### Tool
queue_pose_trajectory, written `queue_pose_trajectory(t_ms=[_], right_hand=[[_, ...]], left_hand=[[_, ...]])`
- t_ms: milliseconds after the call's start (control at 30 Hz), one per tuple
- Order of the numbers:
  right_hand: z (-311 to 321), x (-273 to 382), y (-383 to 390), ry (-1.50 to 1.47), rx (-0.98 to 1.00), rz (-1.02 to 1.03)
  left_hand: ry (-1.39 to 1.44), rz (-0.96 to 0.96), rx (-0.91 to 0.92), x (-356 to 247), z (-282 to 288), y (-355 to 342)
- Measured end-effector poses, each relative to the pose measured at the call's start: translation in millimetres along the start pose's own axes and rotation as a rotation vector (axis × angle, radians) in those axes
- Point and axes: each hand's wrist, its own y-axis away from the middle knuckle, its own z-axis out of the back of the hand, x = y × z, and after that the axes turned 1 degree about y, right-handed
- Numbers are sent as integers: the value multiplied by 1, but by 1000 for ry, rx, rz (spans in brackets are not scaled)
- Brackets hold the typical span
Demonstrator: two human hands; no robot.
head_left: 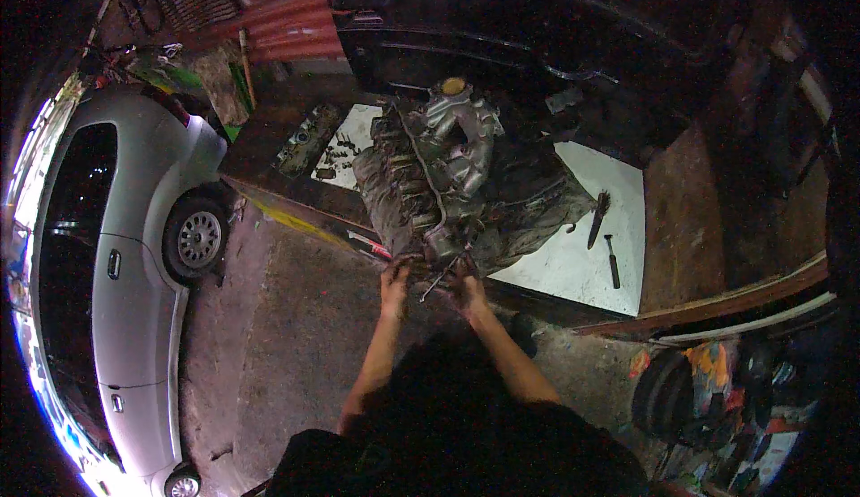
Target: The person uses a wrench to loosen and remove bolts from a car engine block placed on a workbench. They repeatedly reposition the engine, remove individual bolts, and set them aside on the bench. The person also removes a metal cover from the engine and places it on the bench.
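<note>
A greasy engine cylinder head (412, 174) lies lengthwise on the bench, with a silver intake manifold (475, 147) along its right side. At its near end, my left hand (395, 284) has its fingers bent over the edge of the metal. My right hand (467, 289) is closed around a slim wrench (434, 287), whose free end points down and to the left. The wrench's other end is hidden by my fingers and the dark engine parts. Beneath the cylinder head spreads a crumpled, oil-stained cloth (528, 228).
On the white board (573, 273) to the right lie a wire brush (598, 219) and a small hammer-like tool (612, 260). Small dark parts (342, 149) and a long metal cover (310, 138) sit at the left. A silver car (134, 228) stands left of the bench.
</note>
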Motion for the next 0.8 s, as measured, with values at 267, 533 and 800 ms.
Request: queue_pose_trajectory(t_ms=[267, 533, 800], right_hand=[[67, 38, -47, 1124, 108, 916], [-33, 160, 37, 2298, 163, 1246], [68, 83, -13, 1064, -95, 743]], left_hand=[[19, 15, -13, -25, -19, 10], [26, 43, -88, -3, -2, 8], [75, 64, -82, -7, -6, 13]])
